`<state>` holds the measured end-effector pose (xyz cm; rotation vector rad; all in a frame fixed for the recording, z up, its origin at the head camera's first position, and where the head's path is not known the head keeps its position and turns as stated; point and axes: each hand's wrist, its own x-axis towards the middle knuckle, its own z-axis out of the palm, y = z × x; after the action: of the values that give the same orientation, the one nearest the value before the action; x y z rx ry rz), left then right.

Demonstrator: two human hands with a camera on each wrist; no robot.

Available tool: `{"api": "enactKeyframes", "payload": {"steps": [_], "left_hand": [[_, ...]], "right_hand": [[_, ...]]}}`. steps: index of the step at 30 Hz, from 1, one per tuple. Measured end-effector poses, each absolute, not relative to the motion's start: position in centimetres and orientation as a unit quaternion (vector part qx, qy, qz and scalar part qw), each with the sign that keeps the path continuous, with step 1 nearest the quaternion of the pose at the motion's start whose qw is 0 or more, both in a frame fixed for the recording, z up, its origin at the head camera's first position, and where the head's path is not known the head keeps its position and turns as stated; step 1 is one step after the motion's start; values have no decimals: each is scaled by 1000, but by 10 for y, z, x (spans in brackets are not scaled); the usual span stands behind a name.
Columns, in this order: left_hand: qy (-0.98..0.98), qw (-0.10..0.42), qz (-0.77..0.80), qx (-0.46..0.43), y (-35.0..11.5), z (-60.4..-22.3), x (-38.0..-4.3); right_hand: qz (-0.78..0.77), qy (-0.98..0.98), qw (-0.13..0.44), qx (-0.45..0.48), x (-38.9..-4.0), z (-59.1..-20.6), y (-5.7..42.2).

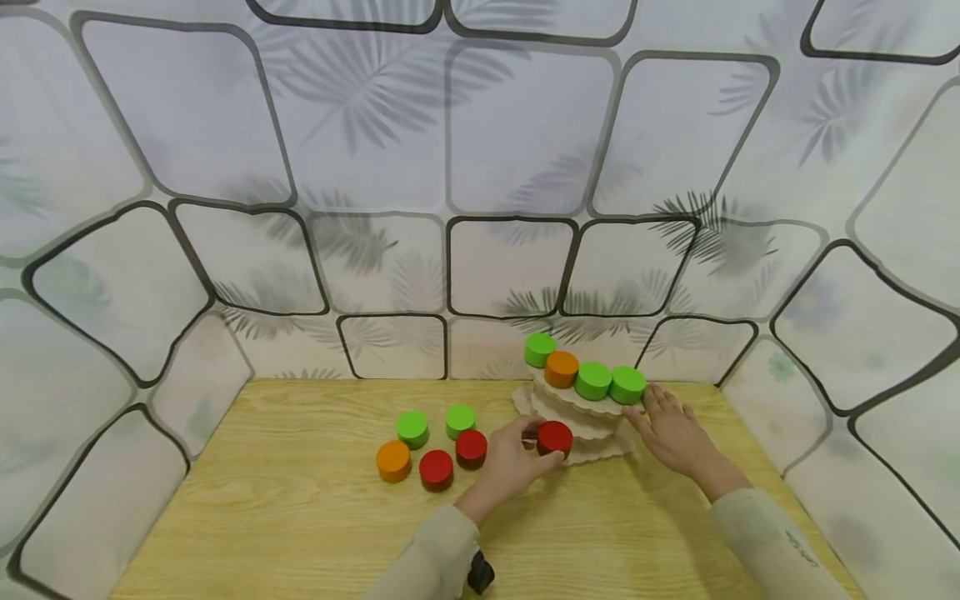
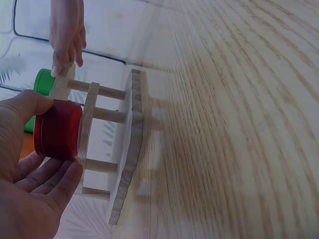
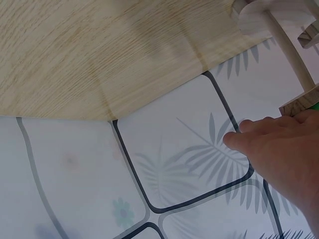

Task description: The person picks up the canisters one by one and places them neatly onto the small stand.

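Note:
My left hand (image 1: 506,462) pinches a red round tin (image 1: 555,437) between thumb and fingers, just at the middle level of a tiered wooden stand (image 1: 606,450). In the left wrist view the tin (image 2: 59,129) is upright relative to the shelf; whether it bears on it, I cannot tell. On the top tier sit a green tin (image 1: 540,350), an orange tin (image 1: 562,369) and two more green tins (image 1: 593,381). At the right end of that tier my right hand (image 1: 675,433) touches the board with fingers fairly straight. The right wrist view shows this hand (image 3: 289,149) against the board's end.
Left of the stand, loose tins lie on the wooden table (image 1: 300,517): two green (image 1: 412,428), one orange (image 1: 393,461) and two red (image 1: 437,469). Patterned walls (image 1: 390,342) close off the back and both sides. A small black object (image 1: 480,573) is by my left sleeve.

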<state>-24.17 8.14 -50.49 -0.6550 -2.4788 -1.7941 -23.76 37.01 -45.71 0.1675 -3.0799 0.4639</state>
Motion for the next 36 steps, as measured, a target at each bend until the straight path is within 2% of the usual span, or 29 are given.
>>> {"api": "enactKeyframes", "payload": {"steps": [12,36], "left_hand": [[-788,-7,-584,-194,93,-507,-250],[-802,7,-562,-203,110,-497,-257]], "right_hand": [[129,-990,22,55,-237,-458,370],[132,-990,24,53,-238,-459,370]]}}
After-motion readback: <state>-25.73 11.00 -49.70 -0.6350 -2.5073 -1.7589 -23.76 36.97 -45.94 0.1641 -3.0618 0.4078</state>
